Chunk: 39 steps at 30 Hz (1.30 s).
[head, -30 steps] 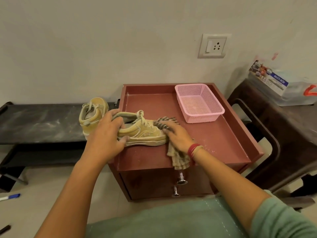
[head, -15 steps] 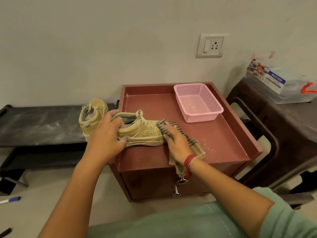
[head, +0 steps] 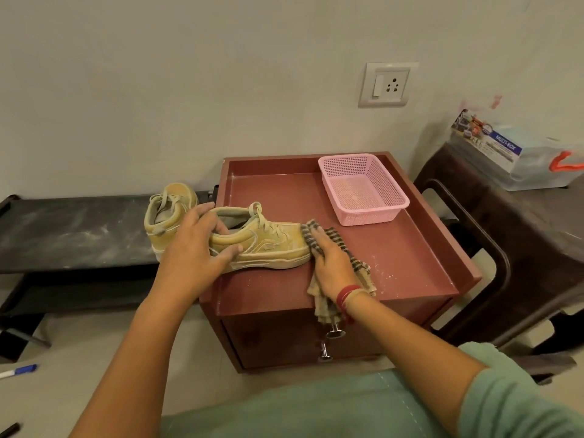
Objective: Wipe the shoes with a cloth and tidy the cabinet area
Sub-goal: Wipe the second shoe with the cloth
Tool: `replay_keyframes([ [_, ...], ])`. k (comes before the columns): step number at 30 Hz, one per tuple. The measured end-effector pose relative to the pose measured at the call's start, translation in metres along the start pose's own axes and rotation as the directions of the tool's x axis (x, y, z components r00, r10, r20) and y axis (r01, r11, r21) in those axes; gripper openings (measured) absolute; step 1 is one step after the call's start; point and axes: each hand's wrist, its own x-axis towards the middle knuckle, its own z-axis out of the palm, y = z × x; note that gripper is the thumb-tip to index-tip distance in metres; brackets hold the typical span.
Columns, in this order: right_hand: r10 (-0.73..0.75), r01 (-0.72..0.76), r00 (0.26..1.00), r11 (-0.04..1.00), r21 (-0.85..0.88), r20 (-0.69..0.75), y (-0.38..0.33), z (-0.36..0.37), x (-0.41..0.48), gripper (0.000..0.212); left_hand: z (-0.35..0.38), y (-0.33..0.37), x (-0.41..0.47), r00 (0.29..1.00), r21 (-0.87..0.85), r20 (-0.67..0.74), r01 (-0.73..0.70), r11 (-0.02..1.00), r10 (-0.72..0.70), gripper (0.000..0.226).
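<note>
Left hand (head: 192,248) clamps tan suede sneaker (head: 268,245) at 9 o'clock of red-brown wooden cabinet top (head: 395,263), right hand (head: 331,263) flat, pressing striped brown cloth (head: 339,240) on its toe; wiping step, next likely needs strokes along the sidewall.

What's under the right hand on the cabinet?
The right hand presses flat on the striped cloth against the shoe. Its end hangs over the cabinet front. The cabinet surface beneath is covered.

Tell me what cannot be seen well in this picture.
Head view:
Heel of the shoe: covered by the left hand.
Middle of the cloth: under the right hand.
Second shoe: partly behind the left hand.
Box on the right: cut by the picture edge; small print unreadable.
</note>
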Motion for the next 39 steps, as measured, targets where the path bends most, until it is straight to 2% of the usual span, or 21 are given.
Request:
replay_keyframes([
  [2,0.079,-0.079,0.996,0.997,0.007,-0.04,-0.001,-0.006,0.003,0.044,0.001,-0.001,0.0,1.0,0.001,0.003,0.003,1.0,-0.003,0.024],
  [5,-0.115,0.114,0.993,0.99,0.086,0.01,-0.017,0.001,-0.011,0.044,0.002,-0.001,0.0,1.0,-0.001,0.013,0.004,1.0,-0.004,0.024],
  [7,-0.179,0.178,0.982,0.984,0.023,0.057,-0.012,0.007,-0.013,0.047,0.003,0.002,0.0,1.0,-0.033,0.014,0.027,0.999,-0.026,0.022],
  [9,-0.019,0.02,1.0,0.999,-0.045,0.017,0.0,-0.002,0.004,0.043,0.005,0.004,-0.001,0.999,-0.07,-0.019,0.049,0.996,-0.05,0.021],
  [11,0.109,-0.115,0.991,0.99,-0.084,-0.075,0.002,-0.013,0.019,0.038,0.005,0.004,-0.004,0.986,-0.105,-0.121,0.104,0.989,-0.116,0.02],
  [13,0.019,-0.022,0.993,1.0,-0.017,-0.119,-0.009,-0.016,0.022,0.039,0.004,0.005,-0.005,0.941,-0.157,-0.196,0.247,0.956,-0.275,0.041],
  [14,-0.06,0.063,0.995,0.998,0.03,-0.082,-0.017,-0.015,0.022,0.04,0.003,0.005,-0.005,0.906,-0.173,-0.178,0.355,0.919,-0.384,0.054],
  [16,-0.192,0.19,0.975,0.981,0.034,0.114,-0.028,-0.011,0.022,0.041,0.003,0.002,-0.003,0.827,-0.165,-0.06,0.545,0.822,-0.56,0.072],
  [17,-0.216,0.224,0.955,0.974,-0.019,0.204,-0.027,-0.009,0.023,0.041,0.004,0.001,-0.002,0.792,-0.152,0.006,0.603,0.783,-0.61,0.078],
  [19,-0.165,0.196,0.96,0.972,-0.126,0.226,-0.021,-0.012,0.031,0.041,0.005,-0.004,-0.002,0.765,-0.168,0.078,0.642,0.748,-0.639,0.082],
  [21,-0.064,0.084,0.988,0.986,-0.147,0.141,-0.015,-0.02,0.037,0.041,0.004,-0.005,-0.003,0.77,-0.209,0.062,0.632,0.747,-0.634,0.076],
  [23,-0.031,0.039,0.996,0.995,-0.088,0.088,-0.017,-0.022,0.036,0.039,0.004,-0.001,-0.003,0.805,-0.231,0.016,0.58,0.781,-0.593,0.067],
  [25,-0.11,0.111,0.989,0.994,-0.005,0.096,-0.025,-0.02,0.026,0.037,0.003,0.005,-0.004,0.855,-0.257,-0.059,0.485,0.836,-0.515,0.065],
  [27,-0.178,0.18,0.976,0.984,0.0,0.128,-0.024,-0.017,0.017,0.039,0.002,0.012,-0.003,0.885,-0.281,-0.142,0.393,0.875,-0.443,0.069],
  [28,-0.187,0.192,0.974,0.981,-0.025,0.129,-0.018,-0.018,0.019,0.04,0.003,0.014,-0.002,0.89,-0.293,-0.175,0.362,0.885,-0.422,0.071],
  [31,-0.088,0.09,0.995,0.995,-0.039,0.052,-0.008,-0.022,0.023,0.043,0.004,0.022,-0.002,0.895,-0.315,-0.247,0.289,0.904,-0.372,0.073],
  [33,-0.122,0.121,0.992,0.992,0.021,0.027,-0.016,-0.02,0.015,0.044,0.005,0.025,-0.003,0.892,-0.333,-0.283,0.253,0.908,-0.352,0.076],
  [36,-0.198,0.193,0.978,0.978,0.078,0.067,-0.015,-0.014,0.001,0.045,0.004,0.026,-0.005,0.892,-0.331,-0.33,0.198,0.923,-0.31,0.076],
  [39,-0.018,0.023,0.999,0.995,0.102,-0.051,0.001,-0.019,0.01,0.044,0.003,0.033,-0.007,0.892,-0.291,-0.374,0.145,0.946,-0.252,0.075],
])
